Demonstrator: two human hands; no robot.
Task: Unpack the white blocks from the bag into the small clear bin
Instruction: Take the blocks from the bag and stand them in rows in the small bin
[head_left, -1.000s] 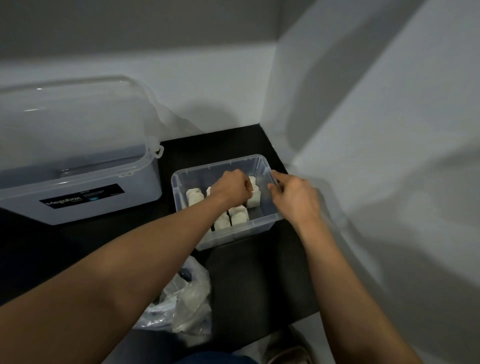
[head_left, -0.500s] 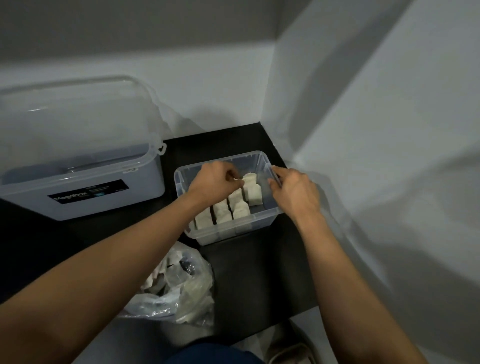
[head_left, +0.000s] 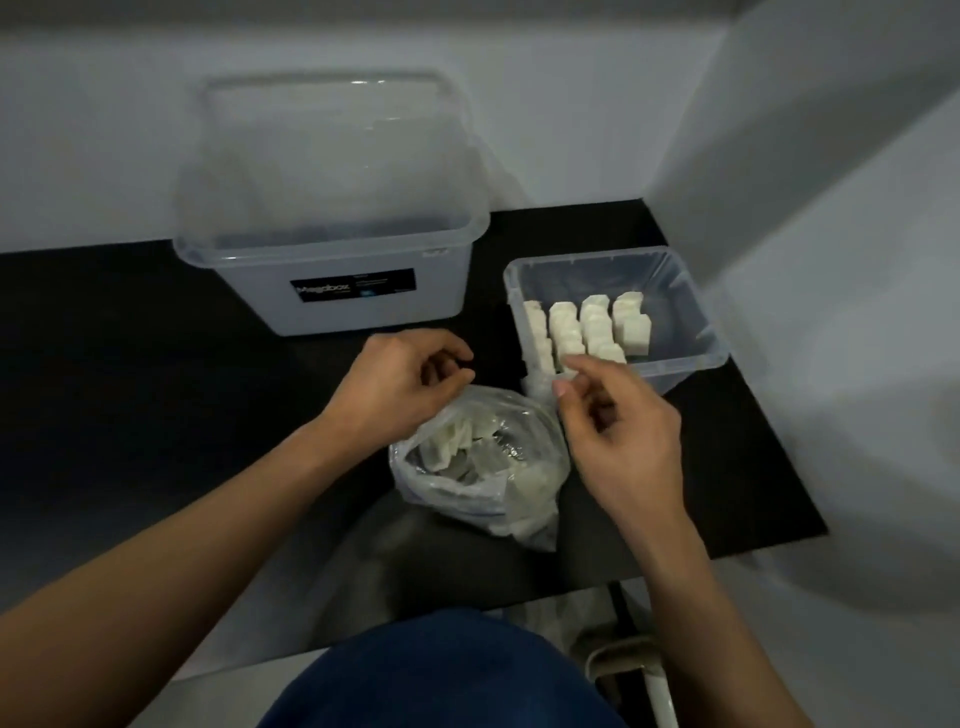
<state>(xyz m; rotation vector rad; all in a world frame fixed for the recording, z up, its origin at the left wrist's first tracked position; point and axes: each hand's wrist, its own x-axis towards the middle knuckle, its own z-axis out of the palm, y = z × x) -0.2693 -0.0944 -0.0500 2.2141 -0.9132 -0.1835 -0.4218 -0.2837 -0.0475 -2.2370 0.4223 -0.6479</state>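
Observation:
The small clear bin (head_left: 693, 317) sits at the back right of the black tabletop. Several white blocks (head_left: 587, 327) stand in rows inside it. In front of the bin lies an open clear plastic bag (head_left: 524, 499) with more white blocks (head_left: 447, 447) inside. My left hand (head_left: 400, 387) hovers at the bag's left rim, its fingers loosely curled with nothing visible between them. Over the bag's right rim, just in front of the bin, my right hand (head_left: 621, 431) is likewise loosely curled and empty. Neither hand touches a block.
A large clear lidded storage box (head_left: 332, 270) with a dark label stands at the back, left of the bin. White walls close in behind and on the right. The table's front edge is near my lap (head_left: 441, 675), and a chair frame (head_left: 628, 665) shows below right.
Both hands have pulled back out of the small bin to the bag's mouth. The blocks in the bin now stand uncovered. The view has shifted, so the bag is central.

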